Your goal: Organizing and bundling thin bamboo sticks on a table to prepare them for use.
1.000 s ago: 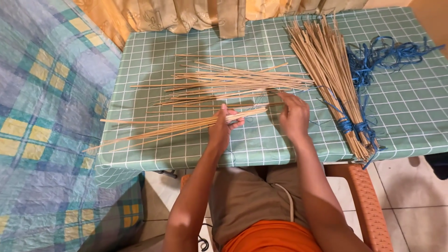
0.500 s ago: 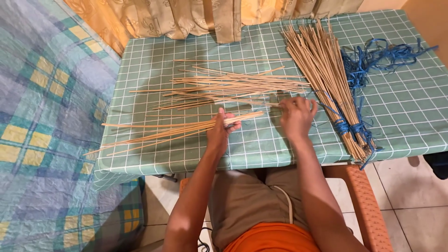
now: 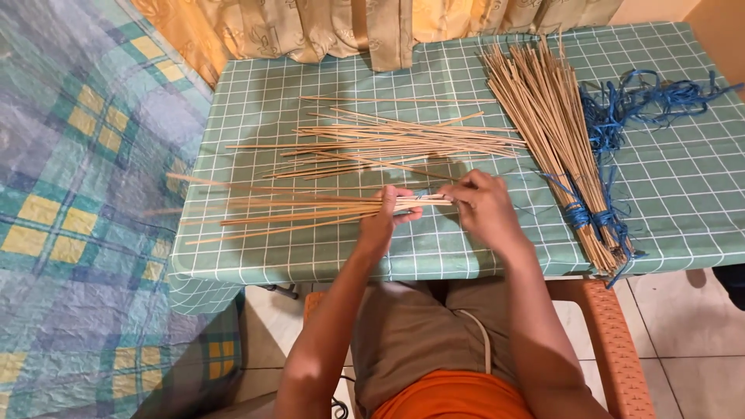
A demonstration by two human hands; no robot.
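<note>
Head view: both hands gripping one small fan of thin pale wooden sticks at the near edge of the green checked tablecloth.

The left hand is curling palm-inward, fingers closing around the gathered ends of the sticks, forearm angling up from the lap. The right hand is lying knuckles-up, fingertips pinching the same ends from the right; the two hands are sitting just beside each other. The fan's far ends are spreading leftward over the table edge. A loose heap of pale sticks is lying beyond it, with a large stick bundle tied with blue cord well to the right.
</note>
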